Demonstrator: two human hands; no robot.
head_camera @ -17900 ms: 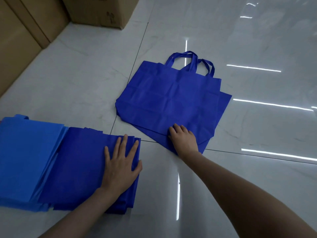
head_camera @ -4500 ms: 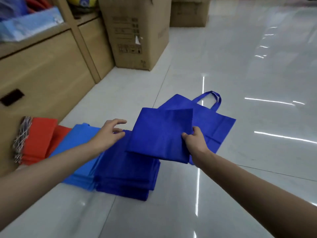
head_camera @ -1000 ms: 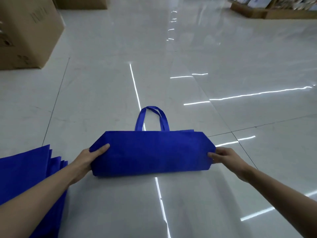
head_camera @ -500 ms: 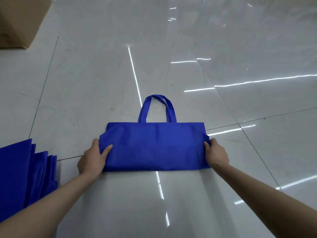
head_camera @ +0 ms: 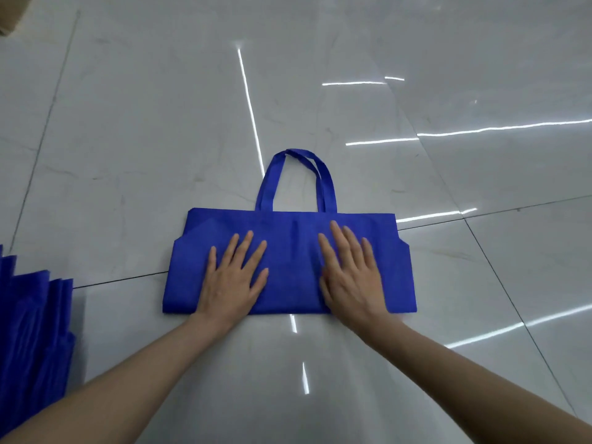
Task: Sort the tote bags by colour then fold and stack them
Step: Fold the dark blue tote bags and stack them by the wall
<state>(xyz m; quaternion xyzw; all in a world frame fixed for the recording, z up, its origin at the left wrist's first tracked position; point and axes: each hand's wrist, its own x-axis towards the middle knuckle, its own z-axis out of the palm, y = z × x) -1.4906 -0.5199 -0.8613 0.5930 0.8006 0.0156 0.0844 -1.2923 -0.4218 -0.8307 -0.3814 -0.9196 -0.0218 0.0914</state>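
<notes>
I see the tote bag (head_camera: 290, 274) lying flat at the centre of the frame on the floor (head_camera: 134, 129). It is folded into a wide band with slanted upper corners. Its royal-blue cloth looks matte and finely grained, with a faint upright crease down the middle. Its strap handles (head_camera: 325, 184) loop out from the far edge, one overlapping the other, and lie flat on the tile.

The left hand (head_camera: 234, 280) rests palm down on the bag's left half, its fingers (head_camera: 256, 256) straight and spread. The right hand (head_camera: 350, 274) lies palm down on the right half, its fingers (head_camera: 339, 240) straight and held closer together.

The floor is polished pale grey marble-look tile, with thin dark joints and bright strip reflections. At the lower left edge of the frame, apart from the bag, I see a stack of folded bags (head_camera: 32, 334) in the same blue, its edges fanned. A corner of a brown cardboard box (head_camera: 9, 14) shows in the upper left.
</notes>
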